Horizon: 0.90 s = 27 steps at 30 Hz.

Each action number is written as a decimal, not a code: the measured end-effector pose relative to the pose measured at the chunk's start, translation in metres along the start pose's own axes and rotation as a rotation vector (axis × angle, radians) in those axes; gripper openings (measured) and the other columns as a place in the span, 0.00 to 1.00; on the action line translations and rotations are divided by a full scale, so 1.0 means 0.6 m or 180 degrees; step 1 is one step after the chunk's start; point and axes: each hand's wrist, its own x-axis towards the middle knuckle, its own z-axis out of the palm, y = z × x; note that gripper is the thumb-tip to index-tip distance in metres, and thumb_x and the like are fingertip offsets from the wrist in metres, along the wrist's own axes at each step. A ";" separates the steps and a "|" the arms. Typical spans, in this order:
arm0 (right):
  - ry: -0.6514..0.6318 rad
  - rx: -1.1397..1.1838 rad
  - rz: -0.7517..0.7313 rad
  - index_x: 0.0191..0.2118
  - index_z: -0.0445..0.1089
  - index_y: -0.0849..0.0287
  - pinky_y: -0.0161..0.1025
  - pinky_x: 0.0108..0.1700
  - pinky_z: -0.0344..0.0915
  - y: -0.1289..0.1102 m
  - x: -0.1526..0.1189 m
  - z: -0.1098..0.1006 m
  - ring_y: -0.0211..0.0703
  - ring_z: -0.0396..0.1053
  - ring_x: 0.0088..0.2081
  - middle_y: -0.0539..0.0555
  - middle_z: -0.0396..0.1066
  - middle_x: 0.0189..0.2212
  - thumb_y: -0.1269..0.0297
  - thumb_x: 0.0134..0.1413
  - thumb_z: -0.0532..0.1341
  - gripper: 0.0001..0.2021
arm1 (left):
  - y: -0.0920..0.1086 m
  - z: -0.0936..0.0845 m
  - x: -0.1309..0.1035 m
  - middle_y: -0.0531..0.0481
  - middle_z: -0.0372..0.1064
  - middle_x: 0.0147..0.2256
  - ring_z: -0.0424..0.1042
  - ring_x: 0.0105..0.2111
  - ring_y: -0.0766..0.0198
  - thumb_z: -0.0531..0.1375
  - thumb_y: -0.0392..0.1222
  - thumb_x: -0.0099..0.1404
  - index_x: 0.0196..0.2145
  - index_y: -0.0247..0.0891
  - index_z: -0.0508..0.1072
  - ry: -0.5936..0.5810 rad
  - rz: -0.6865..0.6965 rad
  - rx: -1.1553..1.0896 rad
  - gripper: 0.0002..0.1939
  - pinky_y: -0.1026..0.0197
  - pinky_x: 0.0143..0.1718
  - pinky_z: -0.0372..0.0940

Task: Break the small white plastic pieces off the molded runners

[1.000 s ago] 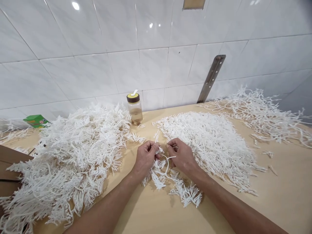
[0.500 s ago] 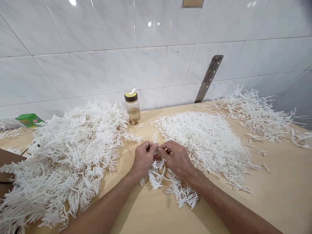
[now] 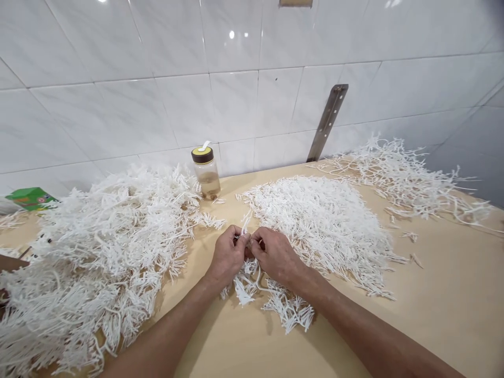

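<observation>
My left hand (image 3: 229, 253) is closed in a pinch on a thin white branched plastic piece (image 3: 246, 219), whose tip sticks up above the fingers. Fingertip to fingertip with it, my right hand (image 3: 274, 253) is pinched too; what lies between its fingers is too small to make out. Below both hands, a small heap of white branched pieces (image 3: 289, 310) rests on the table. Just beyond my right hand spreads a flat pile of short white pieces (image 3: 323, 226). A taller, tangled white pile (image 3: 114, 247) stands to the left of my left hand.
Behind the left pile stands a clear bottle (image 3: 207, 176) with a dark and yellow lid. A green box (image 3: 32, 198) sits at far left. Long bare white branches (image 3: 409, 176) lie at the back right. A metal bracket (image 3: 328, 122) leans by the tiled wall (image 3: 236, 105).
The view has shifted a little to the right, so everything appears further left. Both hands stay together in nearly the same pinch over the table.
</observation>
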 end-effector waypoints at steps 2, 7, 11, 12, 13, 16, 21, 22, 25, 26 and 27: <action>0.0036 0.0086 0.0127 0.30 0.65 0.57 0.36 0.29 0.56 -0.001 0.001 0.005 0.39 0.65 0.26 0.49 0.69 0.24 0.68 0.59 0.55 0.07 | -0.004 0.002 -0.002 0.56 0.65 0.21 0.65 0.22 0.68 0.65 0.49 0.56 0.27 0.38 0.67 0.0087 0.0055 0.0018 0.13 0.67 0.24 0.62; 0.0079 0.0537 0.0431 0.29 0.65 0.57 0.35 0.26 0.60 0.001 0.006 0.014 0.41 0.68 0.25 0.50 0.71 0.24 0.63 0.59 0.54 0.08 | 0.000 0.002 -0.007 0.57 0.63 0.21 0.62 0.22 0.69 0.62 0.49 0.60 0.28 0.39 0.65 0.0118 0.0128 -0.0007 0.12 0.67 0.24 0.59; -0.0415 0.1264 0.0529 0.34 0.66 0.56 0.34 0.21 0.60 0.006 0.005 0.007 0.38 0.69 0.19 0.48 0.71 0.23 0.57 0.62 0.53 0.11 | 0.010 -0.007 -0.003 0.59 0.60 0.19 0.58 0.19 0.71 0.62 0.49 0.60 0.28 0.38 0.65 -0.0066 0.0011 -0.0113 0.13 0.68 0.22 0.55; -0.0523 0.1364 0.0509 0.35 0.67 0.56 0.34 0.20 0.60 0.007 0.004 0.003 0.38 0.68 0.18 0.47 0.71 0.22 0.56 0.63 0.53 0.11 | 0.013 -0.009 -0.001 0.59 0.60 0.19 0.57 0.18 0.71 0.62 0.49 0.59 0.28 0.38 0.65 -0.0119 -0.0029 -0.0143 0.13 0.68 0.21 0.54; -0.0582 0.1372 0.0449 0.35 0.67 0.55 0.33 0.20 0.60 0.008 0.003 0.000 0.37 0.68 0.17 0.47 0.70 0.22 0.56 0.63 0.53 0.11 | 0.015 -0.011 0.001 0.59 0.60 0.19 0.57 0.18 0.71 0.62 0.49 0.58 0.28 0.38 0.65 -0.0169 -0.0060 -0.0166 0.13 0.68 0.21 0.53; -0.0514 0.0973 0.0079 0.34 0.68 0.56 0.33 0.22 0.60 0.009 0.003 -0.006 0.36 0.68 0.19 0.47 0.69 0.22 0.60 0.64 0.53 0.10 | 0.021 -0.015 0.003 0.59 0.59 0.18 0.56 0.18 0.72 0.63 0.49 0.58 0.27 0.37 0.65 -0.0249 -0.0105 -0.0223 0.14 0.68 0.21 0.52; -0.0232 0.0507 -0.0226 0.31 0.66 0.56 0.33 0.26 0.60 0.013 0.005 -0.001 0.37 0.67 0.24 0.48 0.70 0.23 0.66 0.58 0.55 0.06 | 0.028 -0.012 0.000 0.59 0.59 0.18 0.56 0.18 0.72 0.64 0.49 0.56 0.27 0.37 0.64 -0.0308 -0.0113 -0.0345 0.15 0.68 0.21 0.52; -0.0214 0.0554 -0.0130 0.30 0.65 0.56 0.33 0.25 0.60 0.013 0.005 0.001 0.37 0.68 0.23 0.48 0.70 0.23 0.67 0.57 0.56 0.05 | 0.026 -0.011 -0.001 0.59 0.59 0.19 0.55 0.18 0.72 0.64 0.50 0.57 0.27 0.37 0.64 -0.0334 -0.0113 -0.0373 0.16 0.68 0.21 0.52; -0.0426 0.0989 0.0319 0.33 0.61 0.55 0.33 0.21 0.60 0.004 0.003 0.005 0.38 0.67 0.17 0.45 0.67 0.17 0.65 0.58 0.55 0.03 | 0.018 -0.010 -0.001 0.59 0.58 0.19 0.55 0.18 0.72 0.64 0.49 0.58 0.28 0.37 0.64 -0.0363 -0.0050 -0.0438 0.15 0.68 0.22 0.53; -0.0537 0.1157 0.0451 0.35 0.60 0.55 0.33 0.20 0.60 0.000 0.002 0.006 0.38 0.67 0.15 0.44 0.66 0.16 0.64 0.59 0.54 0.02 | 0.014 -0.009 0.000 0.59 0.58 0.20 0.56 0.19 0.72 0.64 0.49 0.59 0.29 0.37 0.64 -0.0338 -0.0013 -0.0436 0.15 0.68 0.22 0.54; -0.0639 0.1308 0.0568 0.36 0.59 0.54 0.33 0.19 0.61 -0.004 0.001 0.007 0.39 0.66 0.14 0.43 0.66 0.15 0.63 0.59 0.53 0.02 | 0.010 -0.009 0.001 0.59 0.59 0.20 0.57 0.20 0.72 0.64 0.49 0.59 0.29 0.37 0.64 -0.0307 0.0020 -0.0429 0.15 0.68 0.23 0.55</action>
